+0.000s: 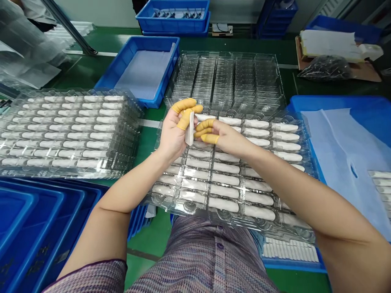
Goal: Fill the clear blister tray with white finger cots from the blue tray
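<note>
My left hand (177, 126), with yellow finger covers, pinches a white, narrow, flattened piece (190, 132) of unclear kind, held upright between thumb and fingers. My right hand (215, 132) comes in from the right, its covered fingers bent and slightly apart. Its fingertips are beside the white piece; whether they touch it cannot be made out. Below both hands lies a clear plastic tray (210, 179) with rows of similar white pieces in its slots. My forearms and hands hide some of the slots.
Stacked filled clear trays (67, 134) stand at left. Behind my hands is a stack of clear trays (226, 77). A blue bin (175, 57) with a pale sheet sits at the back, and another blue bin (336, 101) at right. Nested blue bins (61, 219) fill the lower left.
</note>
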The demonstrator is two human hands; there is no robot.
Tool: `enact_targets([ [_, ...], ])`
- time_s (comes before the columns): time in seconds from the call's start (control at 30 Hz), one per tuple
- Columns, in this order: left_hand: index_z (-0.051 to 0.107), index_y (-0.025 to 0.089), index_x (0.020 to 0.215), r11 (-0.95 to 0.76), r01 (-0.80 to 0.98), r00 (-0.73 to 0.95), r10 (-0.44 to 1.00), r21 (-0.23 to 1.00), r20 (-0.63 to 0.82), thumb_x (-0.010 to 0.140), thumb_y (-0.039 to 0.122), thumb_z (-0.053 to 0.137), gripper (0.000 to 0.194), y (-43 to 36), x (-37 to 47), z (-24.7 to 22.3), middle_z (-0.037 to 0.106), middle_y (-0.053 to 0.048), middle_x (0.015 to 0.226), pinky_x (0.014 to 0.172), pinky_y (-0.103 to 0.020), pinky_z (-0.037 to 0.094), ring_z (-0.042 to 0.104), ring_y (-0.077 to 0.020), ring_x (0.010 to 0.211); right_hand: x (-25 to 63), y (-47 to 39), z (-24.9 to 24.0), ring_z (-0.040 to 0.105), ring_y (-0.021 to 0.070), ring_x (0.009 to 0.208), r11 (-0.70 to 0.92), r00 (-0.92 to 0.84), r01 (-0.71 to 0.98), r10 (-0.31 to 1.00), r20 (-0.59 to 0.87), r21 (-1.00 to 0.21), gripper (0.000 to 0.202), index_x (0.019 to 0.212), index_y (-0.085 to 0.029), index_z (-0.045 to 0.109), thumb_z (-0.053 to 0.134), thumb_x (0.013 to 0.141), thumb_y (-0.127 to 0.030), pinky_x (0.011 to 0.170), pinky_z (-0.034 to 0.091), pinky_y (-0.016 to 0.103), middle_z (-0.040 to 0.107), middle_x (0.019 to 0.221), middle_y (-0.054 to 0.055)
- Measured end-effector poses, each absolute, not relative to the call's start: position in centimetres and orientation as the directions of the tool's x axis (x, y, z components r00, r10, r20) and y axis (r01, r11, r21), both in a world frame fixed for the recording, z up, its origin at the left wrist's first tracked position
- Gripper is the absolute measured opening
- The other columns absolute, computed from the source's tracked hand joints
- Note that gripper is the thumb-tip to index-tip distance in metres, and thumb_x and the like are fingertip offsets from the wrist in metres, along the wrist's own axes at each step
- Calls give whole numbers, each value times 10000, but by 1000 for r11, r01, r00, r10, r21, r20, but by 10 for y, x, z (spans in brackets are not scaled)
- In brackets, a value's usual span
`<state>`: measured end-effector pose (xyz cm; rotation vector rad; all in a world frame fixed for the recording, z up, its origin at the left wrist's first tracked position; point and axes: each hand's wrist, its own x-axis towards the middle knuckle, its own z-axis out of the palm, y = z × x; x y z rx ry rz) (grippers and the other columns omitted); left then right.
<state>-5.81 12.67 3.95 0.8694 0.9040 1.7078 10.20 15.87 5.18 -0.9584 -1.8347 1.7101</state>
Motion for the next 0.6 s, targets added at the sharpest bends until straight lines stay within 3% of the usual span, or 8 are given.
enact_targets([
  [0.1,713,283,1068,-218,-434,-230,965,874,126,841,388,891,307,124,-54,40,788,-15,1047,792,-282,619,728,-154,842,105,138,57,743,167,932,-416,-734,20,611,-296,-909,148,981,-206,641,748,881,-187,855,639,339,728,1043,35],
  [0.2,719,273,1069,-202,-422,-166,976,884,144,784,386,934,374,119,-48,39,767,-45,1151,823,-321,627,752,-200,942,103,127,56,703,110,792,-519,-707,-65,627,-328,-852,266,993,-204,646,846,819,-191,737,643,245,696,932,-7],
  [0.3,713,265,1058,-204,-403,-97,979,892,180,721,373,974,440,114,-44,37,738,-60,1221,821,-346,641,762,-215,931,102,124,56,668,103,749,-532,-697,-123,647,-309,-838,275,971,-206,668,866,781,-198,657,633,204,690,873,-18],
  [0.43,668,276,1046,-244,-407,-86,970,880,229,743,329,949,417,112,-43,38,706,-39,1307,916,-381,645,768,-241,1042,108,127,56,720,147,828,-514,-677,-128,670,-304,-848,281,972,-216,659,849,766,-240,693,659,260,738,942,16],
  [0.53,658,261,1026,-206,-432,-93,979,878,184,835,443,853,328,114,-44,36,701,-58,1324,974,-410,621,742,-263,1133,114,132,53,694,138,730,-368,-574,-109,782,-244,-924,345,951,-234,606,881,752,-290,704,656,310,709,870,-16],
  [0.6,673,258,1074,-209,-399,-91,978,893,188,823,531,853,412,114,-45,34,722,-73,1247,982,-409,603,734,-256,1105,117,134,49,678,150,728,-197,-492,-50,858,-147,-979,373,865,-243,564,906,730,-304,725,649,337,671,825,-33],
])
